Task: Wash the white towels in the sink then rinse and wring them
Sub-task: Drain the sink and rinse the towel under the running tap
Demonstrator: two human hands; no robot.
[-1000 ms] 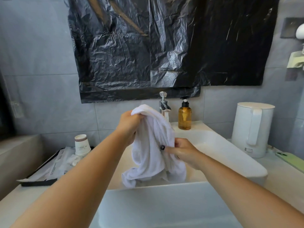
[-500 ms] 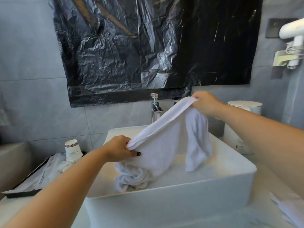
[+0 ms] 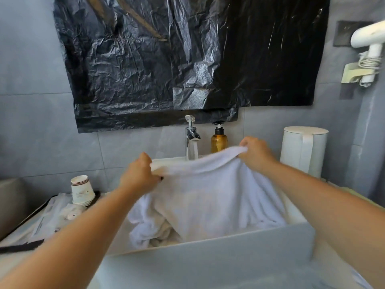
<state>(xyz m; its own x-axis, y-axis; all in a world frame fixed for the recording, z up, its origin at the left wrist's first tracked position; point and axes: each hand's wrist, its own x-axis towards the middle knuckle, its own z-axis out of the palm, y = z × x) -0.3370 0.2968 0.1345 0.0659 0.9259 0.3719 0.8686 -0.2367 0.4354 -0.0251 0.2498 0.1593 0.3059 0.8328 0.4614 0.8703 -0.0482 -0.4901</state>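
Head view over a white rectangular sink (image 3: 208,259), taken here as the landmark. A white towel (image 3: 208,197) is held spread above the basin: the left hand (image 3: 139,176) pinches its upper edge over the sink's left half, fingers curled round the fold, and the right hand (image 3: 256,155) grips the same edge over the sink's right half, slightly higher and nearer the back wall. Between the two hands the edge sags a little; below it the cloth hangs as a broad sheet whose lower part rests inside the basin. More white towelling (image 3: 152,228) lies bunched in the sink's left part, under and beside the hanging sheet (whether it belongs to the same towel cannot be told). At the back rim of the sink stands a chrome tap (image 3: 190,134) with water running from its spout, the stream falling behind the towel's top edge. Just right of the tap is an amber pump bottle (image 3: 218,140). Right of the sink stands a white kettle (image 3: 302,151). Left of the sink, stacked paper cups (image 3: 81,189) sit on a dark tray (image 3: 18,248) holding wrapped packets. On the wall above the sink hangs crumpled black plastic sheeting (image 3: 187,59); a white hair dryer (image 3: 368,38) is mounted to its right.
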